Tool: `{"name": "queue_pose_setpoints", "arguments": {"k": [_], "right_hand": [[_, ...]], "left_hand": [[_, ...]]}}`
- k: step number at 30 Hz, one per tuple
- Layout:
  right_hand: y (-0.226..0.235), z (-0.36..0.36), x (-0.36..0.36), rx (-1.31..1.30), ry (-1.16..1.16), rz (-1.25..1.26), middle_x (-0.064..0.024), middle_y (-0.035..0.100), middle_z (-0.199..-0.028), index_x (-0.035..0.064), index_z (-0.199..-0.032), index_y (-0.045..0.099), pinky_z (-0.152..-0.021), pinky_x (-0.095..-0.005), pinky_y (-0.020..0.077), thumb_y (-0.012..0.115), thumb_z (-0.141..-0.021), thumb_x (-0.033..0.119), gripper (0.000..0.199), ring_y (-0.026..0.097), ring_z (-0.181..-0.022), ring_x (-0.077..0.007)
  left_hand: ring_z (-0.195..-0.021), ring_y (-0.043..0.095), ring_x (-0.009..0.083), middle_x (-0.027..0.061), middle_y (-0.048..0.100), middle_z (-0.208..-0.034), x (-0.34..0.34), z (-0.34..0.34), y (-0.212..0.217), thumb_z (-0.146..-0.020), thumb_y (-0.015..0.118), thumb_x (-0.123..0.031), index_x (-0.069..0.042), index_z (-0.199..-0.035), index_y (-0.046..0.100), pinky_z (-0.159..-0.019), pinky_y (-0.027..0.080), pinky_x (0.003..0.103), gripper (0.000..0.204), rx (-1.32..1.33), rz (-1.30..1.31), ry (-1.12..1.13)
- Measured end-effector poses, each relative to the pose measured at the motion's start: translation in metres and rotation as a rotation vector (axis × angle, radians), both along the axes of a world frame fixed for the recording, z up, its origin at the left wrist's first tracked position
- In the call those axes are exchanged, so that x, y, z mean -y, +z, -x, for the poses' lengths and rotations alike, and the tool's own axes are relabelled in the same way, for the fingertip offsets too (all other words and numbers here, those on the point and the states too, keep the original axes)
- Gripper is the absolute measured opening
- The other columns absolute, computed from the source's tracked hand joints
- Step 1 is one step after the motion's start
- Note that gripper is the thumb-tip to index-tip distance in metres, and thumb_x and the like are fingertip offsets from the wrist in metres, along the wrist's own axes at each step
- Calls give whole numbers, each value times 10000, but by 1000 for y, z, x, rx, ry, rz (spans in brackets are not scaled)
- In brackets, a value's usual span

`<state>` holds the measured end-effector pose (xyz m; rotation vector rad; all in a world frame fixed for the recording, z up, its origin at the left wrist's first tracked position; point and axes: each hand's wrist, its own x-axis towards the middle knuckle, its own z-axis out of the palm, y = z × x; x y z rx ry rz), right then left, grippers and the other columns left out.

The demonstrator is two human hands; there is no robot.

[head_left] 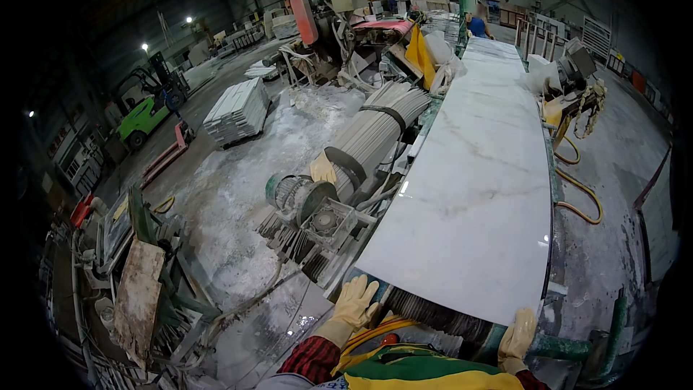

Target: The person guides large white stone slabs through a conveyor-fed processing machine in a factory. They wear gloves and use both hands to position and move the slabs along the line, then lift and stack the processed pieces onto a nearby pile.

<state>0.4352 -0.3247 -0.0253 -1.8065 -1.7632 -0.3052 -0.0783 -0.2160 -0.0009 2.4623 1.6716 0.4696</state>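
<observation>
Wearing pale yellow work gloves on both hands, at the bottom of the view, above a plaid sleeve (312, 358) and a green-and-yellow vest (404, 374). Resting the left hand (355, 302) with fingers spread open and flat near the left near corner of the white marble slab (473, 195), by the dark roller (433, 312) under its near edge, gripping nothing. Placing the right hand (518, 334) at the near right corner of the slab, fingers curled loosely up against its edge; whether closing on the edge or only touching, cannot tell. Lying flat and lengthwise on the long machine table (551, 173), the slab reaching from just in front of the hands far up toward the middle of the hall, glossy, with faint grey veins. Sitting just left of the slab, a grey motor and gearbox (310, 206), and beyond them a strapped bundle of pale stone strips (375, 130). Trailing along the right side on the dusty floor, a yellow hose (581, 191). Standing farther left on the white-dusted floor, a pallet of stacked slabs (237, 110) and a green forklift (144, 117). Standing at the far end of the line, beside heavy machinery, another person in a blue top (476, 25).
</observation>
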Motion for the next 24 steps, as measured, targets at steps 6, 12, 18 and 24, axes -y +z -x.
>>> {"name": "queue_pose_setpoints", "arguments": {"k": [6, 12, 18, 24], "right_hand": [[8, 5, 3, -7, 42, -33, -379, 652, -1418, -121, -1385, 662, -1188, -675, 419, 575, -1050, 95, 408, 596, -1330, -595], [2, 5, 5, 2, 17, -12, -387, 640, -1449, -123, -1427, 645, -1216, -678, 401, 579, -1063, 93, 429, 589, -1365, -591], [-5, 0, 13, -13, -23, -4, -378, 643, -1459, -119, -1421, 662, -1239, -675, 386, 601, -1049, 93, 432, 583, -1381, -587], [44, 70, -1, -342, 276, 171, -359, 671, -1409, -101, -1311, 707, -1167, -630, 485, 647, -990, 100, 384, 624, -1325, -559]], "left_hand": [[-1453, 444, 505, 292, 456, -1604, 3, 1, 0, -1013, 698, -370, -96, -1562, 525, -1222, 354, 605, 638, -19, -43, 0], [-1456, 449, 510, 298, 460, -1606, 5, 5, -5, -1008, 712, -370, -106, -1570, 521, -1223, 361, 606, 650, -7, -51, 6], [-1463, 455, 516, 300, 469, -1611, 5, -1, 1, -1011, 714, -370, -110, -1581, 520, -1233, 365, 591, 656, -1, -21, -10], [-1464, 452, 522, 304, 461, -1616, 11, 8, -6, -1014, 711, -370, -107, -1584, 508, -1229, 370, 589, 660, 0, 2, 5]]}}
